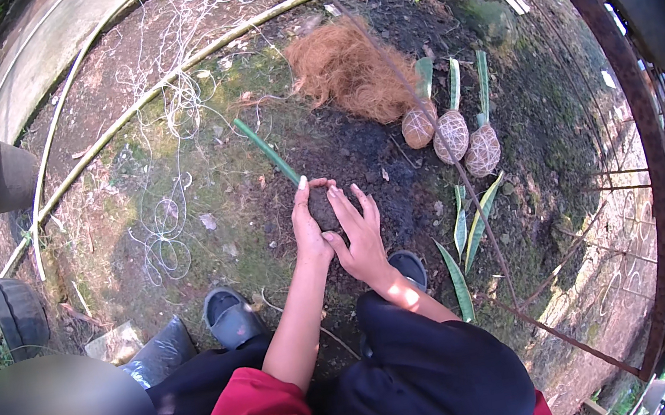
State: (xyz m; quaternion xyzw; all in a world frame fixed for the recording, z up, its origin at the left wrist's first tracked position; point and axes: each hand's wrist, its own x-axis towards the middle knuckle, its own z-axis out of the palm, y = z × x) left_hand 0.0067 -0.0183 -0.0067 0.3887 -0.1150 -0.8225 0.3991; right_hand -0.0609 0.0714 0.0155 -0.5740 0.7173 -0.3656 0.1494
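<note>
My left hand (309,224) and my right hand (354,230) are cupped together around a ball of dark soil (321,208), low over the middle of the ground. A green leaf stalk (267,150) sticks up from the ball toward the upper left. Beyond my hands lie a loose heap of brown fibre (345,69) and three string-wrapped balls (451,137) with leaf cuttings standing out of them. Loose long leaves (455,275) lie at my right. Tangled white string (164,236) is spread on the ground at my left.
Bamboo poles (189,60) cross the back. Pots (21,317) stand at the left edge, plastic bags (164,348) beside my left foot. A rusty metal frame (638,130) curves along the right, with rods reaching over the ground. A blurred patch hides the lower-left corner.
</note>
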